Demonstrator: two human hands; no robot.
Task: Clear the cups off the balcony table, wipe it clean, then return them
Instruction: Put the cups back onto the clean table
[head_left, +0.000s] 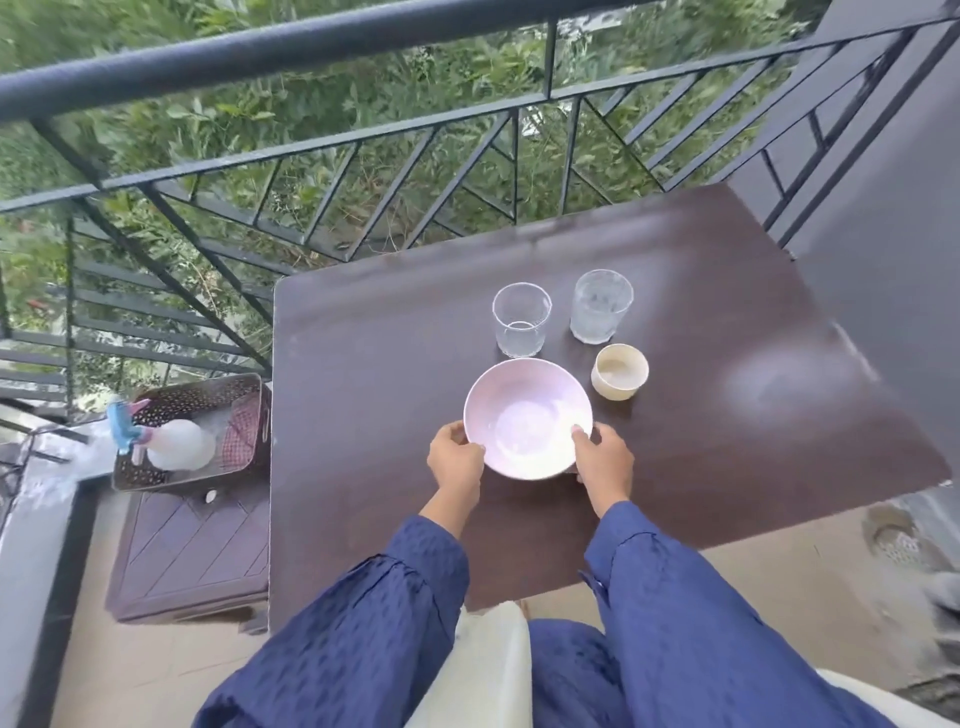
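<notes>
Both hands, the left hand (456, 457) and right hand (605, 457), curl their fingers around opposite sides of a pink bowl (527, 418), nearer than two glasses (521, 319) behind it.

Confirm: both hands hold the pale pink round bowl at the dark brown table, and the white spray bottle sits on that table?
Head view: the left hand and right hand hold the pale pink round bowl at the dark brown table, but the white spray bottle lies in the brown perforated basket beside it.
</notes>
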